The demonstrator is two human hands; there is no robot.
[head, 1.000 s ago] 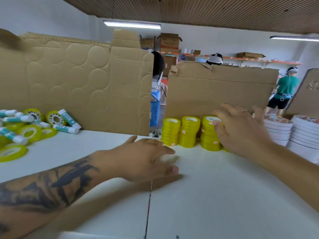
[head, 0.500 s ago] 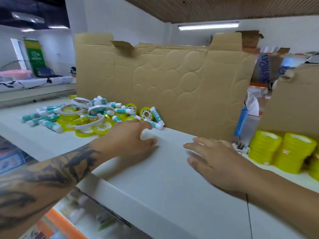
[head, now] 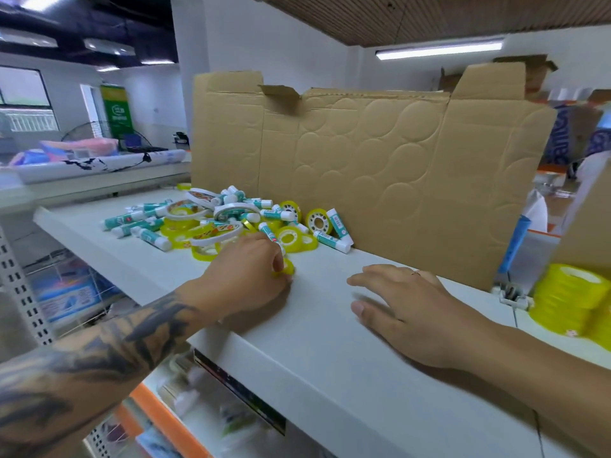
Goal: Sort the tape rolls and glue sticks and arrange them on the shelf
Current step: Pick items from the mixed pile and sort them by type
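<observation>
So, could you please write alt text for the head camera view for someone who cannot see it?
A person's left hand pinches a yellow tape roll at the edge of a mixed pile of tape rolls and glue sticks on a white shelf. The right hand rests flat nearby, with cardboard behind.

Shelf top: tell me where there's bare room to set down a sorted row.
The shelf is bare between the left hand and right hand, back to the cardboard panel and forward to the front edge. The mixed pile crowds the left; stacked yellow tape rolls fill the right.
</observation>
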